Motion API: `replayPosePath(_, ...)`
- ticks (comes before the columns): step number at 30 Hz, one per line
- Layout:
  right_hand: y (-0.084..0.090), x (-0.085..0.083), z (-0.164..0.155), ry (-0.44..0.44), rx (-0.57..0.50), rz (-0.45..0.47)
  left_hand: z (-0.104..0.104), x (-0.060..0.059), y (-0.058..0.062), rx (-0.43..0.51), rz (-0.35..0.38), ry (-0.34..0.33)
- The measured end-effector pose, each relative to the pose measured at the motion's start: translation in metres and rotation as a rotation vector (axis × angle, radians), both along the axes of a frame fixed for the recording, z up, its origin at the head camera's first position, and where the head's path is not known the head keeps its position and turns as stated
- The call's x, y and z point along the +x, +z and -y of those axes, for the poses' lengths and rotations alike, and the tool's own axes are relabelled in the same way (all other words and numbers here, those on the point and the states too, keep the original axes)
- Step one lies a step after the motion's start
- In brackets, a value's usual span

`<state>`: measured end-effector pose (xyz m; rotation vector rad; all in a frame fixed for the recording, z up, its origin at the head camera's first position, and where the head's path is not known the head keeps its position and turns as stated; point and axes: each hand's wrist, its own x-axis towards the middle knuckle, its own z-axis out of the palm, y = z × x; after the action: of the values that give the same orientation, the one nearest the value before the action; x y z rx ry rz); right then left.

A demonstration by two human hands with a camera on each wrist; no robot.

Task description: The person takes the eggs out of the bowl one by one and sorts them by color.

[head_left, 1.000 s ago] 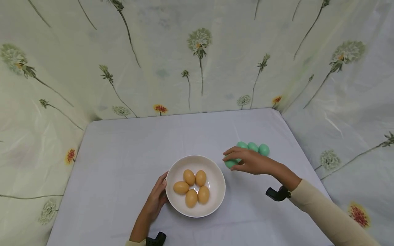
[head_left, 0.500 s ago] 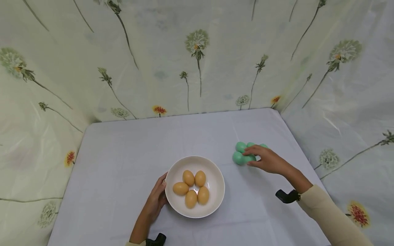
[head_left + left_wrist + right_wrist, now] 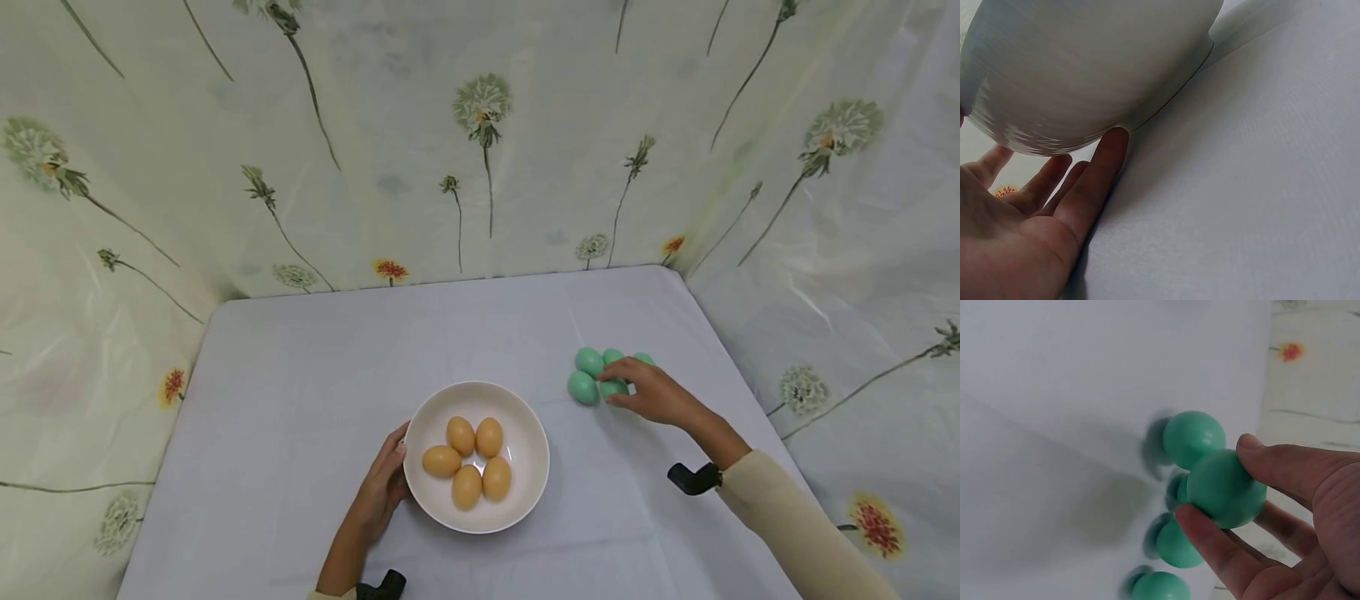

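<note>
right hand [image 3: 651, 394] pinches a green egg [image 3: 1225, 487] between thumb and fingers, right among the other greens; left hand [image 3: 381, 487] rests flat against the bowl [image 3: 525, 500]

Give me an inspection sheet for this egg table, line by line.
Surface: table under a pale cloth.
Job's things: white bowl holding five brown eggs; green eggs clustered on the cloth to its right.
Clutter: nothing seen.
Hands: left hand rests against the bowl's side, fingers straight; right hand pinches one green egg.
Cables: nothing seen.
Surroundings: floral curtain on three sides.
</note>
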<state>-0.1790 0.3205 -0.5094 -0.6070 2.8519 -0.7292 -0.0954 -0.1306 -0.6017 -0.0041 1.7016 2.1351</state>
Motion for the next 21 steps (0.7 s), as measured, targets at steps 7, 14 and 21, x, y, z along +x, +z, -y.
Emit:
replayPosePath(7, -0.008, -0.003, 0.001, -0.014, 0.014, 0.011, 0.001, 0.001, -0.001, 0.009, -0.003, -0.002)
replayPosePath(14, -0.020, -0.006, 0.000, -0.020, 0.015, 0.013, 0.001, 0.002, -0.001, 0.007, -0.010, -0.001)
replayPosePath(21, -0.025, -0.007, 0.001, -0.021, 0.032, 0.011, 0.001, 0.001, -0.002, 0.013, -0.017, -0.011)
